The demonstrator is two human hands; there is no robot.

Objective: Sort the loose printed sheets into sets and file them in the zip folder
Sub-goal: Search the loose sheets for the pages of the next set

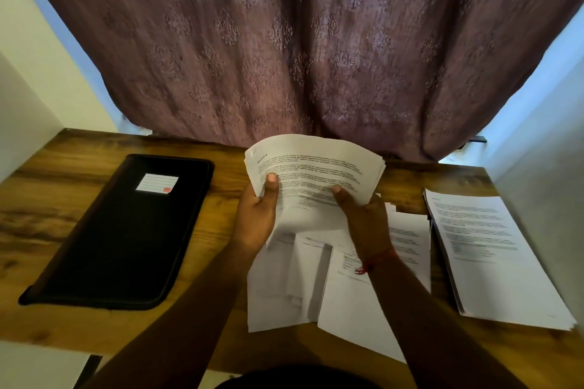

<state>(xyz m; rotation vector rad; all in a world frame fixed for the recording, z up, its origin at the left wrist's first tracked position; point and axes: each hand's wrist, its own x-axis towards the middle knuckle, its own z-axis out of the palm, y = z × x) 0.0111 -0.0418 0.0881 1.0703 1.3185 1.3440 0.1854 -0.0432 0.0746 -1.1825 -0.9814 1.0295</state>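
1. Both hands hold up a bundle of sheets (316,167) above the middle of the bench (63,199), left hand (257,218) and right hand (366,221) each pinching it, thumbs on top
2. Loose sheets (316,287) lie messy near the front edge
3. Neat stack of sheets (493,256) sits by the right edge
4. Black zip folder (126,230) lies closed toward the left edge, well apart from the paper

Wooden table (221,309), black zip folder (126,237) (left), loose sheets (344,303), stacked set (493,256)
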